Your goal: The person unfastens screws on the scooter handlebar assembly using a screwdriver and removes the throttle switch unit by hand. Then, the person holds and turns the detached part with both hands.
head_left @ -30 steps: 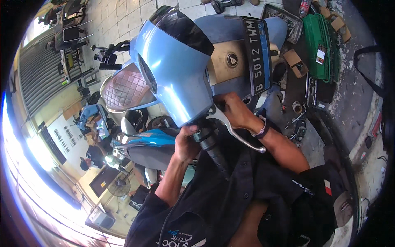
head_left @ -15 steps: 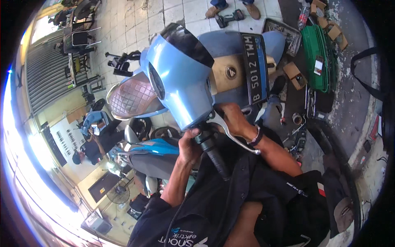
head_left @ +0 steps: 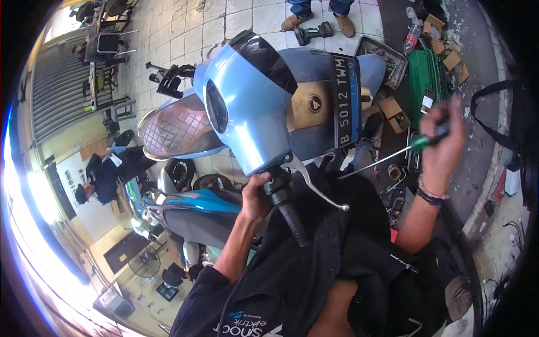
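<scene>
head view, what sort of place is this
Most likely a scooter repair workshop: a light-blue scooter is in front, another two-wheeler is nearby, and the right hand holds a green-handled screwdriver.

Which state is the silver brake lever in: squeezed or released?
Released: the silver lever stands clearly apart from the black grip, leaving a gap.
</scene>
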Tool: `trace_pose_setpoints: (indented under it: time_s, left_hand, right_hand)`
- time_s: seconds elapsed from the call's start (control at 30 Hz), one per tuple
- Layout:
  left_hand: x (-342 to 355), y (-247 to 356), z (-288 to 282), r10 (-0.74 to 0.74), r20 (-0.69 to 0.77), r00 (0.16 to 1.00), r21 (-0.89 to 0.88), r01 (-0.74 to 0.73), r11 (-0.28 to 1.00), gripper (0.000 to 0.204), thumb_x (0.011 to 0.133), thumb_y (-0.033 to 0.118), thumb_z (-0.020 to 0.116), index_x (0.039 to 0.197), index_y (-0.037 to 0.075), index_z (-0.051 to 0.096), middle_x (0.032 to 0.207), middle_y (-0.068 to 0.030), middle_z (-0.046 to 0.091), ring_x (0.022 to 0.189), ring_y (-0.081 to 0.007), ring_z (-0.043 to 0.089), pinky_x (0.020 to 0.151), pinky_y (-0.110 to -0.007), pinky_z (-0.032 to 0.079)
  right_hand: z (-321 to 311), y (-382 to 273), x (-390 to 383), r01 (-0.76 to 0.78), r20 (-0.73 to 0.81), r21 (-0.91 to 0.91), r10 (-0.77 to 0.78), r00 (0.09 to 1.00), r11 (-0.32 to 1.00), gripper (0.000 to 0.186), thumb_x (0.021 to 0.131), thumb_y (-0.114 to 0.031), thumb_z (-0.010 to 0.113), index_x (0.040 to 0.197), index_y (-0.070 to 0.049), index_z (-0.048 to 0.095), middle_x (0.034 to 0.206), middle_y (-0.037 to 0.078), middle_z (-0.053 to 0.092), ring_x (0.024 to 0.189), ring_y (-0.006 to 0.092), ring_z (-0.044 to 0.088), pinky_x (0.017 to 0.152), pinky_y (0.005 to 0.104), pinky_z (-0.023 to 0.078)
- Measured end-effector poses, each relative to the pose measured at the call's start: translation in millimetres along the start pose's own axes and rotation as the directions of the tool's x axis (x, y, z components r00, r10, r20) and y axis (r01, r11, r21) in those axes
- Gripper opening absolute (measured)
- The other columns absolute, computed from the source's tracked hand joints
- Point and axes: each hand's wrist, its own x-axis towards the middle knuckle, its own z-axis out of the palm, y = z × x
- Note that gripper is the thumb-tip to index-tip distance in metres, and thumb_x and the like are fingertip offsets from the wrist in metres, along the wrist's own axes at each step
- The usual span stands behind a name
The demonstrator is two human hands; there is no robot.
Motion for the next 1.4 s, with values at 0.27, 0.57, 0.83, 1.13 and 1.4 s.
trace_pose_setpoints:
  time_s: [0.27, 0.57, 0.83, 1.13, 1.4]
  left_hand:
    - [-1, -3, 2, -0.048, -0.047, 0.998, -0.035, 0.046, 0.998, 0.07, 0.08, 0.042, 0.07, 0.131, -0.003, 0.052, 0.105, -0.0152, 0.066, 0.091, -0.0266, 0.066, 0.081, -0.041, 0.056]
    - [2, 2, -3, -0.122, -0.013, 0.993, 0.003, 0.122, 0.993, 0.069, 0.075, 0.038, 0.071, 0.129, -0.002, 0.055, 0.107, -0.0154, 0.067, 0.094, -0.0265, 0.066, 0.084, -0.04, 0.054]
    - [2, -1, -1, -0.09, -0.024, 0.996, -0.013, 0.09, 0.996, 0.068, 0.076, 0.038, 0.068, 0.128, -0.003, 0.056, 0.106, -0.0165, 0.068, 0.091, -0.0271, 0.067, 0.083, -0.04, 0.055]
    - [4, -2, -8, -0.084, 0.0, 0.996, -0.025, 0.084, 0.996, 0.064, 0.08, 0.036, 0.067, 0.129, -0.004, 0.056, 0.109, -0.0175, 0.068, 0.095, -0.0287, 0.068, 0.085, -0.041, 0.055]
    - [4, 0, -5, -0.077, 0.081, 0.994, -0.052, 0.081, 0.995, 0.051, 0.084, 0.031, 0.062, 0.123, -0.003, 0.059, 0.107, -0.0133, 0.067, 0.098, -0.0255, 0.065, 0.092, -0.04, 0.053]
  right_hand:
    - [10, -2, 17, 0.111, -0.121, 0.385, -0.069, 0.99, 0.916, 0.025, 0.107, -0.024, 0.054, 0.088, -0.008, 0.049, 0.07, -0.002, 0.035, 0.056, 0.0091, 0.031, 0.054, 0.0262, 0.031]
    - [49, 41, 5, 0.061, -0.103, 0.338, -0.028, 0.994, 0.939, 0.026, 0.107, -0.028, 0.053, 0.088, -0.01, 0.049, 0.067, -0.002, 0.038, 0.054, 0.0085, 0.032, 0.052, 0.0262, 0.029]
    - [40, 51, 11, 0.047, -0.115, 0.325, -0.01, 0.993, 0.945, 0.027, 0.106, -0.028, 0.053, 0.088, -0.01, 0.049, 0.067, -0.002, 0.038, 0.054, 0.0082, 0.033, 0.052, 0.026, 0.031]
    - [42, 38, 5, -0.044, 0.273, 0.227, -0.02, 0.962, 0.973, 0.036, 0.106, -0.027, 0.051, 0.129, 0.001, 0.055, 0.115, 0.014, 0.059, 0.09, 0.0196, 0.06, 0.089, 0.0335, 0.048]
    - [-2, 2, 37, 0.026, 0.098, -0.943, 0.204, 0.974, 0.332, 0.046, 0.105, -0.036, 0.055, 0.132, 0.001, 0.061, 0.107, 0.01, 0.068, 0.078, 0.0086, 0.063, 0.06, 0.0225, 0.045]
